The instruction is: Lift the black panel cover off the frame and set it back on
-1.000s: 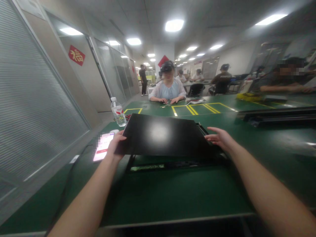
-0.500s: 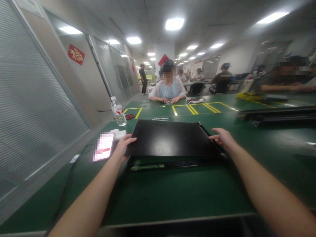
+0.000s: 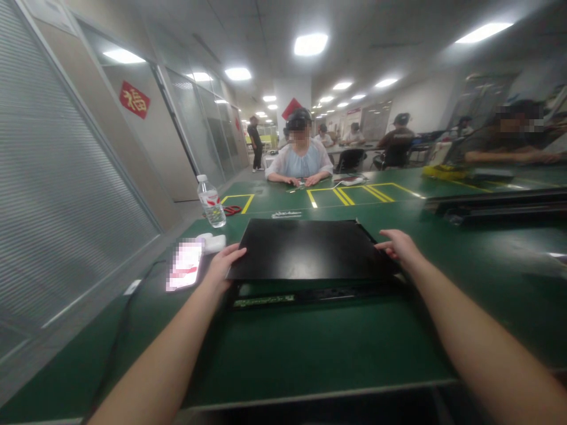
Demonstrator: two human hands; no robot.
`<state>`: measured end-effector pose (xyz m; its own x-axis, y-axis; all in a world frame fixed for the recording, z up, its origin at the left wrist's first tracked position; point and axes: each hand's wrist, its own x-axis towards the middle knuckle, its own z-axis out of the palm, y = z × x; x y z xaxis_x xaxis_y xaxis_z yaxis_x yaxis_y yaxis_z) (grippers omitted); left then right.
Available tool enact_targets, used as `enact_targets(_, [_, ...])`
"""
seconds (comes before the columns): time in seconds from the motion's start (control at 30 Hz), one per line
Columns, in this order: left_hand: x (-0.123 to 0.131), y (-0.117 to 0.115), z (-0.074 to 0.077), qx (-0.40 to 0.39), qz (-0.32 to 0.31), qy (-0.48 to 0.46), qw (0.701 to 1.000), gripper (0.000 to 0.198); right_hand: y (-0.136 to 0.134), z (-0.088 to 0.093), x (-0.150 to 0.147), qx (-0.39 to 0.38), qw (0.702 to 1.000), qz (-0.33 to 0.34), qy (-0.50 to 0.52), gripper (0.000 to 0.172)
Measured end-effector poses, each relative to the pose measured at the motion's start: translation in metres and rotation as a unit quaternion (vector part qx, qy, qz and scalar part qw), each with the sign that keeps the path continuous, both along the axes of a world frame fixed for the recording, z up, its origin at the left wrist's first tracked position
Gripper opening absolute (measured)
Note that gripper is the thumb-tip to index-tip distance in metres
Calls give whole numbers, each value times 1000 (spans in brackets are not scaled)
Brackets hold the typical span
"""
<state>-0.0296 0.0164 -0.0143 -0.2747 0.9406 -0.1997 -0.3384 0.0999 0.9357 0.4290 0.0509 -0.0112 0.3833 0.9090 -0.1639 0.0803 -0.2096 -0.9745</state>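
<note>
Panel (image 3: 305, 251) in grip of left fingers (image 3: 233, 254), right fingers (image 3: 387, 244) apart at opposite edge.

I am working in an office-like workshop: glass partitions (image 3: 217, 139) are lining my left, panel lights (image 3: 310, 44) are glowing overhead, and a co-worker (image 3: 299, 158) is sitting across a green worktable (image 3: 328, 342) that is bearing yellow tape markings (image 3: 348, 196).

Left forearm (image 3: 162, 336) and right forearm (image 3: 473, 330) both bare, wide near the camera, tapering smoothly to ungloved left hand (image 3: 222, 265) and right hand (image 3: 402, 250).
</note>
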Motion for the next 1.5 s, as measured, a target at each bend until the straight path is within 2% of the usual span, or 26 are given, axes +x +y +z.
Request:
enact_targets(0.27, [6,0,-1,-18,12,6,1000,35,1,-6,2,20,999,-13,-47,26])
enact_targets(0.47, [5,0,-3,-18,4,23,1000,37,4,-12,6,26,996,-17,-83,29])
enact_targets(0.67, [4,0,-6,-20,-2,44,999,39,3,-12,6,13,984,3,-175,28])
enact_targets(0.87, [5,1,-7,-23,-19,62,998,37,7,-13,9,-17,975,19,-221,38])
enact_targets(1.03, [4,2,-10,-29,-2,89,996,37,9,-14,10,-22,964,34,-261,40])
enact_targets(1.17, [2,3,-12,-31,-8,102,994,42,7,-14,7,-20,948,41,-314,39])
enact_targets(1.37, [5,1,-11,-27,-14,118,993,37,5,-13,4,-11,916,30,-400,43])
enact_targets(1.5, [7,-1,-9,-25,-7,139,990,37,3,-12,3,-23,897,36,-440,37])
